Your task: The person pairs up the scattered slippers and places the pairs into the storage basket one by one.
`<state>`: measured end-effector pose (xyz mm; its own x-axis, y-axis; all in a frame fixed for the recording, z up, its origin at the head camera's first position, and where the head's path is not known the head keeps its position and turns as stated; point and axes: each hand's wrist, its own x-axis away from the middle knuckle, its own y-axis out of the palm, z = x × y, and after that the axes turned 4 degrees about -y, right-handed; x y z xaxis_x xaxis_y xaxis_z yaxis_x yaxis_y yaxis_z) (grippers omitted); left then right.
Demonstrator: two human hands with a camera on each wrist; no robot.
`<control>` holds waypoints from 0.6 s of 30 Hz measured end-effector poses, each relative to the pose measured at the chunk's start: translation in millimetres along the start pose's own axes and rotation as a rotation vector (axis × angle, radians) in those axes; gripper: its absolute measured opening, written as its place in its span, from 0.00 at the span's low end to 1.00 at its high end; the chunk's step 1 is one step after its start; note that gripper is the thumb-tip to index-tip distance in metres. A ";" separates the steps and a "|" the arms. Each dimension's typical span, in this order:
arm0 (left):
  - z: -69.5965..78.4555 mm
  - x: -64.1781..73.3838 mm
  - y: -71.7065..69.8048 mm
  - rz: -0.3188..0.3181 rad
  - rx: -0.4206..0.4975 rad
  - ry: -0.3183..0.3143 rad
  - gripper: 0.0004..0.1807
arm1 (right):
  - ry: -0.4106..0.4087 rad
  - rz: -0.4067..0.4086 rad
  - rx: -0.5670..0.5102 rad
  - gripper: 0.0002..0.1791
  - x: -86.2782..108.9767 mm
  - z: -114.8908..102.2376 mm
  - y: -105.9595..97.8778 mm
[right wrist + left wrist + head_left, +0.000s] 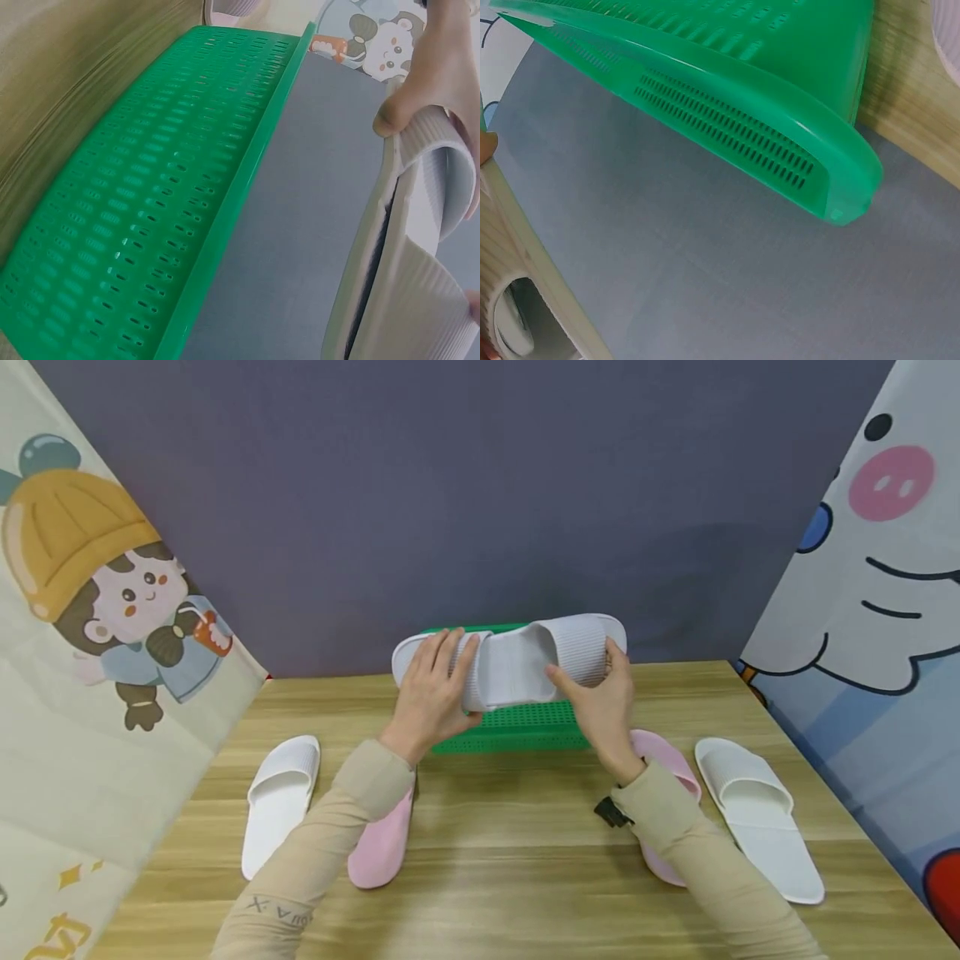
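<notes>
Two white slippers (517,670), overlapping with their ribbed straps at opposite ends, are held up in front of and above a green perforated basket (525,739). My left hand (435,697) grips the left end, its fingers lying over that strap. At the other end, my right hand (606,710) holds the slipper with its thumb at the strap's edge. In the right wrist view, a dark narrow gap runs between the soles of the slippers (379,259), and the left hand's thumb presses beside a strap. The left wrist view catches only part of a slipper (551,281).
On the wooden table (517,868) lie a white slipper (277,814) and a pink slipper (382,847) to the left. Another pink slipper (660,752), partly behind the right forearm, and a white slipper (772,839) lie to the right. A grey backdrop (480,510) rises behind.
</notes>
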<state>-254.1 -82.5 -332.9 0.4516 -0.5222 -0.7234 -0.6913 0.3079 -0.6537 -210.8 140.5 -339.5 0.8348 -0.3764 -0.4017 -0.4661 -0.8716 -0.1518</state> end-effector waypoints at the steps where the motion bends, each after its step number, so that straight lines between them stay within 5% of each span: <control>1: 0.4 0.0 0.3 0.001 0.001 -0.003 0.56 | 0.000 -0.004 0.000 0.47 0.3 -0.1 0.6; 18: 6.7 -6.8 4.9 -0.004 -0.004 -0.017 0.53 | -0.017 -0.024 -0.006 0.47 5.7 -5.7 8.2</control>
<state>-256.8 -72.1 -332.7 0.4638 -0.5099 -0.7245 -0.6918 0.3024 -0.6557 -208.1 129.5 -337.8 0.8408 -0.3495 -0.4134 -0.4438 -0.8823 -0.1568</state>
